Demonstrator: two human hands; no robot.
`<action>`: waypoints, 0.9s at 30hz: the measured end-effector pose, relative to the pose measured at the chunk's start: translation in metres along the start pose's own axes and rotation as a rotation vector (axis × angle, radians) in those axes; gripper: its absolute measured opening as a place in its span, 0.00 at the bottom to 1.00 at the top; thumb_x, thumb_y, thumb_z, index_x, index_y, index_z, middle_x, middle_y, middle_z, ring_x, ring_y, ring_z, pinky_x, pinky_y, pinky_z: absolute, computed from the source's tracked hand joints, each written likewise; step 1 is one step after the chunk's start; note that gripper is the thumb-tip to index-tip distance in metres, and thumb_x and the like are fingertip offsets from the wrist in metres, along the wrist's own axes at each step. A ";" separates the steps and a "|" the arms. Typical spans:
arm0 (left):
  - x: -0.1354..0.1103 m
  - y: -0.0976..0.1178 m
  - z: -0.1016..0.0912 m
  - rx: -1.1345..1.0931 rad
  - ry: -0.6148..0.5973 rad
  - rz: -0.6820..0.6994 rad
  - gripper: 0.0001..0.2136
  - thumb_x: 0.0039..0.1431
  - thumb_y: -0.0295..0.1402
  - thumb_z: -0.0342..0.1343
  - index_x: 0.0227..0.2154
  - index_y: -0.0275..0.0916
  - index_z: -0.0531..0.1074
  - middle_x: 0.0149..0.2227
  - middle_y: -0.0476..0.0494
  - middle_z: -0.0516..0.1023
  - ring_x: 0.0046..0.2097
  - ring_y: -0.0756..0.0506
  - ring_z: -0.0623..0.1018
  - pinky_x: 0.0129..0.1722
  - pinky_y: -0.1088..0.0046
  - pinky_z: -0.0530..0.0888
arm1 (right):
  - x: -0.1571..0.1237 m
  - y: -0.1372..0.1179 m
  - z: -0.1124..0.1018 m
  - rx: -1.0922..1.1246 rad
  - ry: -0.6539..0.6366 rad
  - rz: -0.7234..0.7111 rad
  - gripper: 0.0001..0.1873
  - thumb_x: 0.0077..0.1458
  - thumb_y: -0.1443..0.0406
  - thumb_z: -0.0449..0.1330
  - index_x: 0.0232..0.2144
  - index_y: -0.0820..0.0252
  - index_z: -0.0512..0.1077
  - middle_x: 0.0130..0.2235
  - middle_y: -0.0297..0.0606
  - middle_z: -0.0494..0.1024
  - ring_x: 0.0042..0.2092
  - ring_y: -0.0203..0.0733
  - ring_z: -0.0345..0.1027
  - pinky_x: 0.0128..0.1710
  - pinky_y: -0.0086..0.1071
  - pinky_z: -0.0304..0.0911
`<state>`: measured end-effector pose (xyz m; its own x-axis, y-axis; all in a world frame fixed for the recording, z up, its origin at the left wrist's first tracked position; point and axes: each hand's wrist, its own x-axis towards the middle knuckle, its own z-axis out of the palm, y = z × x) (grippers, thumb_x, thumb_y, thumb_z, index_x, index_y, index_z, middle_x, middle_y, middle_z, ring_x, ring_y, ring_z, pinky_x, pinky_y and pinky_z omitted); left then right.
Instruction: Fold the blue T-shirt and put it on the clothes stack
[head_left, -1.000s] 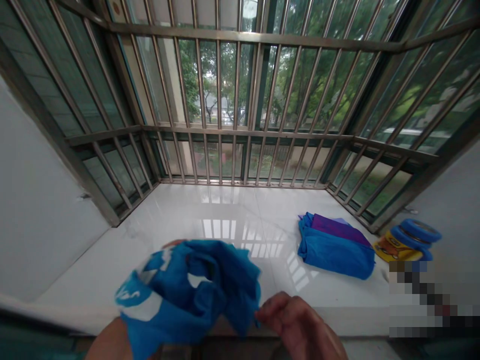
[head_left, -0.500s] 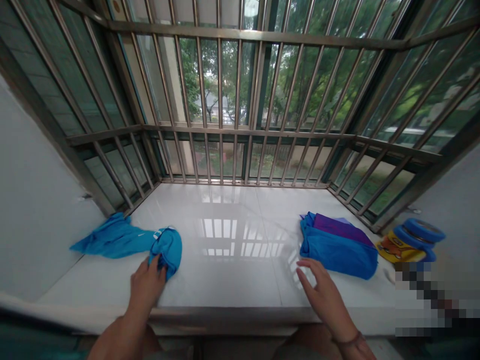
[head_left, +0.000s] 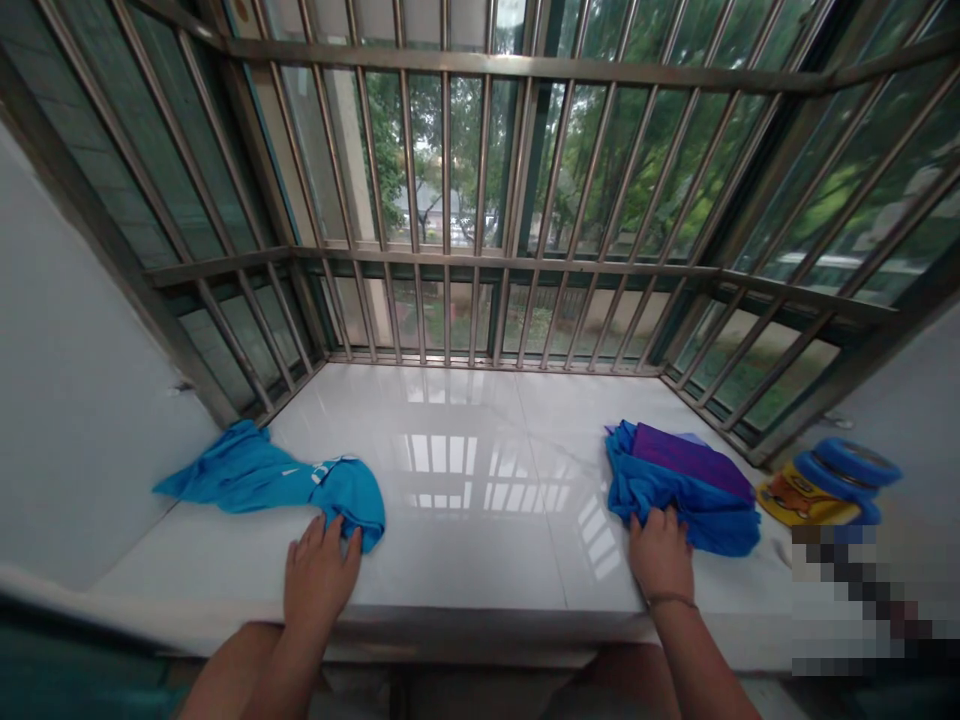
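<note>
A bright blue garment [head_left: 255, 478] with white lettering lies loosely spread at the left of the white sill. My left hand [head_left: 321, 560] has its fingertips curled onto the garment's near right end. Over on the right is a folded stack of blue clothes [head_left: 716, 525] with a purple piece on top. The fingers of my right hand [head_left: 661, 550] are bent into the near left edge of that stack, and the cloth wrinkles around them. The fingertips of both hands are partly hidden by fabric.
Glossy white tiles form the window sill [head_left: 480, 580]. Metal bars [head_left: 495, 265] enclose it at the back and sides. A yellow and blue jar [head_left: 821, 485] stands at the far right beside the folded clothes. Part of the lower right is pixelated.
My right hand has moved from open beside the folded stack onto its near edge, wrinkling the cloth. My left hand has shifted slightly right, with the garment's end.
</note>
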<state>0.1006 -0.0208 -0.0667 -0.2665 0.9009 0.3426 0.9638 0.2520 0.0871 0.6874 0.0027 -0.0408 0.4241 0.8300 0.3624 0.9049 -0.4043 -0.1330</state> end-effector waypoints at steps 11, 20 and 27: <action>0.000 0.004 -0.013 -0.166 0.072 -0.013 0.29 0.76 0.48 0.41 0.61 0.28 0.73 0.59 0.23 0.80 0.62 0.29 0.78 0.65 0.50 0.69 | 0.004 0.052 -0.013 0.769 0.059 0.482 0.35 0.66 0.50 0.47 0.62 0.63 0.77 0.55 0.62 0.81 0.57 0.76 0.75 0.57 0.68 0.67; 0.000 0.004 -0.017 -0.210 0.056 -0.039 0.27 0.74 0.46 0.42 0.60 0.29 0.72 0.58 0.22 0.80 0.60 0.28 0.79 0.64 0.48 0.70 | -0.026 0.068 -0.044 1.561 0.063 0.535 0.41 0.68 0.44 0.41 0.75 0.47 0.64 0.75 0.51 0.65 0.70 0.73 0.66 0.56 0.78 0.67; -0.008 0.034 -0.022 -0.571 0.112 -0.264 0.34 0.67 0.50 0.49 0.65 0.27 0.66 0.65 0.17 0.73 0.69 0.25 0.72 0.69 0.44 0.69 | -0.073 -0.047 -0.119 1.746 -0.383 0.320 0.31 0.69 0.38 0.53 0.49 0.49 0.84 0.42 0.47 0.87 0.49 0.58 0.82 0.56 0.61 0.75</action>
<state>0.1352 -0.0275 -0.0456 -0.5226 0.7841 0.3346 0.7264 0.2041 0.6563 0.6103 -0.0843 0.0485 0.3259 0.9444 -0.0434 -0.3166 0.0658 -0.9463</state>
